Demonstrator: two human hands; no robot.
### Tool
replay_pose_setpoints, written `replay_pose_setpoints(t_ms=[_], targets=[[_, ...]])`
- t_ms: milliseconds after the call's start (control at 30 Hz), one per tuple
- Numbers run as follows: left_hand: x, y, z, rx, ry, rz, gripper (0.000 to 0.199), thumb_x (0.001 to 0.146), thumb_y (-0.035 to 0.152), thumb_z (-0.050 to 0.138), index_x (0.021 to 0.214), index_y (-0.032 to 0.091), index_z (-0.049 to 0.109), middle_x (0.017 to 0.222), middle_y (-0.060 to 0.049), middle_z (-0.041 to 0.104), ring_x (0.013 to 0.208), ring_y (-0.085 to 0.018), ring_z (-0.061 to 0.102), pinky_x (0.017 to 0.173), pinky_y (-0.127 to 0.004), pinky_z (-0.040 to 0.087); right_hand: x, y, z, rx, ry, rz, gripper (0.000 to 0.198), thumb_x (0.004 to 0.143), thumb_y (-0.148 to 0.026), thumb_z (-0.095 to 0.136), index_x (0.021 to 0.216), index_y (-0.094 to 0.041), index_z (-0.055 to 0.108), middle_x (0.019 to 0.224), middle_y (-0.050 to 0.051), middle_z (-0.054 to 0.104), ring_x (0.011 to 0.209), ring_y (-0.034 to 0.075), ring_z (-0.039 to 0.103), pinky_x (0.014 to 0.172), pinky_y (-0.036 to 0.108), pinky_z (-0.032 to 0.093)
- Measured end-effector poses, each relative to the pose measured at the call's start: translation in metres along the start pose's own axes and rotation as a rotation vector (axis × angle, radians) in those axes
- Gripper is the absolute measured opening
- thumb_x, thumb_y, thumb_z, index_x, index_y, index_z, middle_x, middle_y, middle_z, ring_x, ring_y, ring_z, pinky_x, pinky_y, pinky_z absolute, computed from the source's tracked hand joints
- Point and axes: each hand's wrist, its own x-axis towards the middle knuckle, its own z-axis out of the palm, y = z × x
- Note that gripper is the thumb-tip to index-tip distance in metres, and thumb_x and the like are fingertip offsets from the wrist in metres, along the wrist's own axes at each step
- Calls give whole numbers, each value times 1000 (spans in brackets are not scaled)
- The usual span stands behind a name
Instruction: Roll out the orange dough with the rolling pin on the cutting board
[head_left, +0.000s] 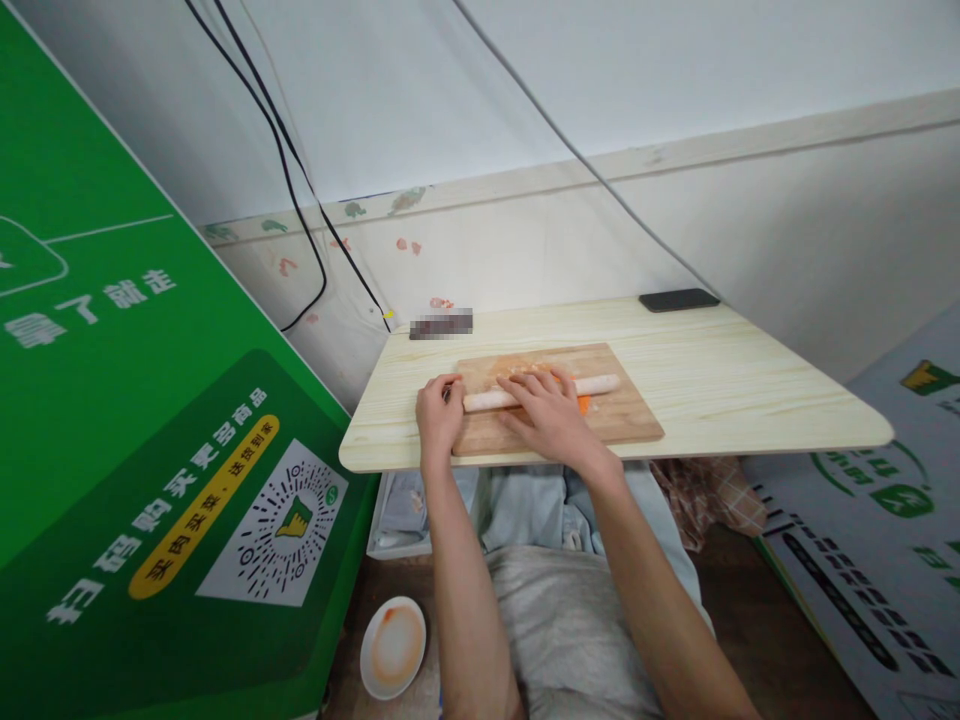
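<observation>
A pale, straight rod that looks like a rolling pin (598, 385) lies across a wooden cutting board (630, 428). My right hand (551, 415) rests over the rod's middle, palm down, its fingers stretched out and slightly spread. Bright orange material (584, 404) shows beside and beneath the rod, and an orange stain with small bits marks the board's far part. My left hand (441, 412) is curled at the board's left edge, by the rod's left end. Something dark shows between its thumb and fingers; I cannot make out what it is.
The board lies on a light wood-grain table (750, 400) against a wall. A black phone (679, 300) and a blurred-out object (441, 324) lie along the back. Cables hang at the wall. A green panel (187, 400) stands left; a stained white bowl (393, 648) sits below.
</observation>
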Motion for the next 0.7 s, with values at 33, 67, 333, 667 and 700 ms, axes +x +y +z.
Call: replay_pose_setpoints(t_ms=[33,67,333,667,700], targets=[[0,0,0,-1,-1,3,24,102,29,59,106,22,82,114,-10,85,108,-27,78,105,-43,61,-3,0,-3,5,-22,-5,57,113,-42,60,166,-22,60,165,14,66,156,35,53,138,61,20],[0,0,0,-1,-2,7,24,102,29,58,106,22,82,115,-10,85,108,-28,77,105,-44,60,-6,1,-6,11,-44,-14,58,113,-43,60,168,-23,58,165,14,66,156,35,53,139,61,21],[-1,0,0,-10,5,3,23,101,28,59,104,23,81,115,-11,85,109,-28,78,107,-44,60,-2,4,-2,17,-20,-25,56,112,-42,62,166,-25,60,166,13,65,159,34,51,138,61,22],[-1,0,-1,-6,-5,12,23,102,29,58,105,23,80,115,-10,85,109,-28,78,107,-44,60,-4,-3,-4,-1,-36,9,56,113,-43,62,166,-25,60,166,13,64,157,34,52,138,61,20],[-1,0,-1,-5,-5,12,23,102,29,58,105,23,81,115,-10,85,109,-28,77,107,-44,60,-6,-2,-6,8,-51,-2,57,113,-44,62,167,-25,58,166,13,64,156,34,52,138,61,19]])
